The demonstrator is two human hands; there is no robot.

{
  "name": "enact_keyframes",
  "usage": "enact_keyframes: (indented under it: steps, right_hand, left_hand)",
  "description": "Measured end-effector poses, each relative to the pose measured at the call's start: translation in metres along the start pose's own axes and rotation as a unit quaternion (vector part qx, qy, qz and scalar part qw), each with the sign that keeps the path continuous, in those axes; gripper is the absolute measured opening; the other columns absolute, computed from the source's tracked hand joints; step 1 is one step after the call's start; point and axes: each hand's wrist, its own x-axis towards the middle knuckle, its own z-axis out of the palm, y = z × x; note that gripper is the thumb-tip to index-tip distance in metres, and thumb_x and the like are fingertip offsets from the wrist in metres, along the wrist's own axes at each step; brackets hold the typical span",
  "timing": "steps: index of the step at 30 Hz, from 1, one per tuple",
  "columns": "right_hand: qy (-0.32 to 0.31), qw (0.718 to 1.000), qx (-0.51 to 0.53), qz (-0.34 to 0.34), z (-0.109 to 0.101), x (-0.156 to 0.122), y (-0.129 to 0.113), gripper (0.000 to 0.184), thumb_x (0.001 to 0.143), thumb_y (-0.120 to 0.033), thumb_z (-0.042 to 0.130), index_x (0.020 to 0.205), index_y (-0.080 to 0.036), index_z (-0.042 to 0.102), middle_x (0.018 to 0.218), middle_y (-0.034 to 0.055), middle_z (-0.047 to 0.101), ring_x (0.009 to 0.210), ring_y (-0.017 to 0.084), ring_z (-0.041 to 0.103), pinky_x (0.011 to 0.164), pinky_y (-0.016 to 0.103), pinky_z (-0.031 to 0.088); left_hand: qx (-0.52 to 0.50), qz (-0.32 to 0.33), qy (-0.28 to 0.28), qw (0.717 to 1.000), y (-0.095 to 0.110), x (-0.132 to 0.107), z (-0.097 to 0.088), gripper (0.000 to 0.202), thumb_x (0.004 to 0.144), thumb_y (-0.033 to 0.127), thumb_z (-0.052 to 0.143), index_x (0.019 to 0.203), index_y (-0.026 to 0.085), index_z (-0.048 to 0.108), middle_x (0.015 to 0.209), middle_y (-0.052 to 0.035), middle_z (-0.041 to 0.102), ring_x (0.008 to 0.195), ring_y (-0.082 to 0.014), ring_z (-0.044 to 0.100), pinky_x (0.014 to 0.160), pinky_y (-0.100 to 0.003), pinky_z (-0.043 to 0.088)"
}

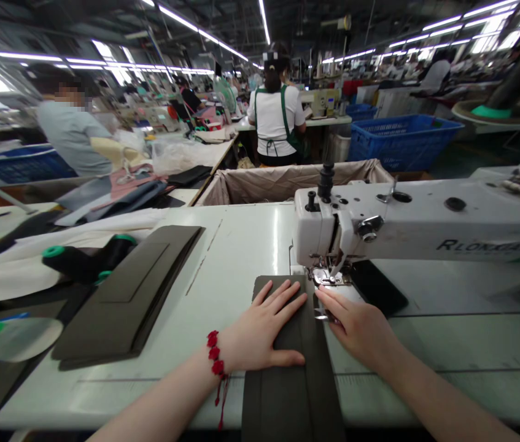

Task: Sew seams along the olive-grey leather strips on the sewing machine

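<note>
My left hand lies flat with fingers spread on a dark olive fabric piece that runs from the table's near edge up under the presser foot of a white sewing machine. My right hand rests on the right edge of the same fabric, fingers together and pointing at the presser foot, with a small metal tool showing at the fingertips. A red bead bracelet is on my left wrist.
A stack of dark olive fabric panels lies to the left on the white table, beside black thread cones. A lined bin stands behind the table. Other workers, blue crates and more machines fill the background.
</note>
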Motion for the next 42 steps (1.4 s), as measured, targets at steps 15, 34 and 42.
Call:
enact_keyframes:
  steps: [15,34,42]
  right_hand:
    - [-0.022,1.0,-0.021,0.0,-0.0011,-0.0009,-0.0018,0.057,0.085,-0.013,0.049,0.141,-0.025,0.044,0.147,0.0043,0.044,0.106,0.022,0.064,0.086,0.037,0.055]
    - [-0.011,1.0,-0.017,0.0,-0.001,-0.0006,-0.0025,0.053,0.089,-0.015,0.046,0.141,-0.024,0.043,0.147,0.004,0.045,0.114,0.021,0.06,0.089,0.036,0.054]
    - [-0.01,1.0,-0.008,0.0,-0.0016,-0.0016,-0.0026,0.052,0.088,-0.015,0.05,0.139,-0.026,0.047,0.145,0.0048,0.047,0.114,0.022,0.059,0.09,0.036,0.053]
  left_hand:
    - [-0.011,0.0,0.014,1.0,0.0005,-0.0017,0.0,0.099,0.077,0.074,0.054,0.153,0.025,0.013,0.159,-0.0097,0.015,0.145,-0.0342,0.014,0.118,-0.054,0.007]
    - [-0.005,0.004,0.025,1.0,-0.0036,0.0015,0.0034,0.096,0.078,0.071,0.056,0.152,0.025,0.016,0.159,-0.0083,0.016,0.145,-0.0318,0.014,0.118,-0.052,0.005]
    - [-0.001,0.014,0.023,1.0,-0.0057,0.0014,0.001,0.089,0.08,0.069,0.056,0.151,0.027,0.022,0.158,-0.0085,0.018,0.145,-0.0319,0.015,0.118,-0.054,0.008]
